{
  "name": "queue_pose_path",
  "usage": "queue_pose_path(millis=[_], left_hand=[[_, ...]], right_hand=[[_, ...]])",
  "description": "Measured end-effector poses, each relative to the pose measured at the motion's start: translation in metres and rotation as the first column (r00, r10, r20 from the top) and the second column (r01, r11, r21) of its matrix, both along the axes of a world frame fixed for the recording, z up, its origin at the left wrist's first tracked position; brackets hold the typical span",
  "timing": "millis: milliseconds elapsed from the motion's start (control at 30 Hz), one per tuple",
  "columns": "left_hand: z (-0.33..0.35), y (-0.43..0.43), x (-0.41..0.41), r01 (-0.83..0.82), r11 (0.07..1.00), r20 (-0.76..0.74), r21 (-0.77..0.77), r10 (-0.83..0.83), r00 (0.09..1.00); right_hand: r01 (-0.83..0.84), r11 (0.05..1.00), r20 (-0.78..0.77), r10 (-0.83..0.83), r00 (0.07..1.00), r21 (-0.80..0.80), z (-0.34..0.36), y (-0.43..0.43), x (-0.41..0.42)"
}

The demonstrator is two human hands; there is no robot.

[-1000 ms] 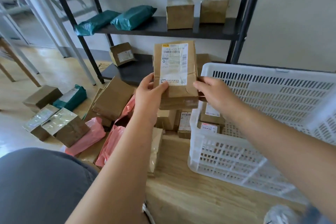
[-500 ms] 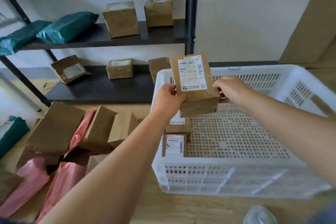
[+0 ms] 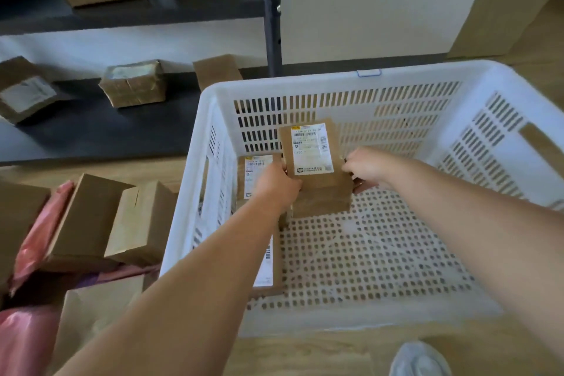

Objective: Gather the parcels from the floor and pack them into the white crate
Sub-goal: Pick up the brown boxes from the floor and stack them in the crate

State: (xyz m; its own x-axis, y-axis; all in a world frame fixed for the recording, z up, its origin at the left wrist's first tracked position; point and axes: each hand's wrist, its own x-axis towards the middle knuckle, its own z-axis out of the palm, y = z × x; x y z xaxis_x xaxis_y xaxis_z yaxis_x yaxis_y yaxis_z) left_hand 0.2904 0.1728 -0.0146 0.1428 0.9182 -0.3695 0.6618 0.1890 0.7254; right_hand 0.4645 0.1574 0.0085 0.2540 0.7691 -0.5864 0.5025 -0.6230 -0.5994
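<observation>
Both hands, left point(image 3: 276, 185) and right point(image 3: 367, 166), clamped a labelled brown parcel point(image 3: 317, 174), which had moved from above the floor pile down inside the white crate point(image 3: 396, 76), nearly placed.

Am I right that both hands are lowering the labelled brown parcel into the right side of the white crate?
Not quite: the head view shows both hands lowering the labelled brown parcel into the left side of the white crate, beside parcels already there.

brown labelled parcel point(image 3: 316, 171) tilted inside white crate point(image 3: 476, 76), beside two others.
</observation>
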Motion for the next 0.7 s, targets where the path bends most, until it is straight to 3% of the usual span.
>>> queue_pose_path(millis=[167, 433, 600, 700], left_hand=[[-0.029, 0.013, 0.010, 0.050, 0.997, -0.126, -0.064, -0.057, 0.990], [-0.068, 0.032, 0.014, 0.108, 0.983, -0.249, -0.146, -0.142, 0.958], [-0.077, 0.034, 0.012, 0.185, 0.968, -0.286, -0.169, -0.228, 0.931], [-0.075, 0.033, 0.016, 0.226, 0.954, -0.343, -0.196, -0.282, 0.896]], right_hand=[[0.016, 0.993, 0.023, -0.013, 1.000, -0.114, -0.036, 0.016, 0.007], [-0.077, 0.983, 0.073, 0.090, 0.993, -0.168, -0.081, 0.035, 0.003], [-0.259, 0.943, 0.136, 0.290, 0.947, -0.211, -0.091, 0.030, -0.008], [-0.412, 0.868, 0.230, 0.476, 0.849, -0.279, -0.097, 0.028, -0.013]])
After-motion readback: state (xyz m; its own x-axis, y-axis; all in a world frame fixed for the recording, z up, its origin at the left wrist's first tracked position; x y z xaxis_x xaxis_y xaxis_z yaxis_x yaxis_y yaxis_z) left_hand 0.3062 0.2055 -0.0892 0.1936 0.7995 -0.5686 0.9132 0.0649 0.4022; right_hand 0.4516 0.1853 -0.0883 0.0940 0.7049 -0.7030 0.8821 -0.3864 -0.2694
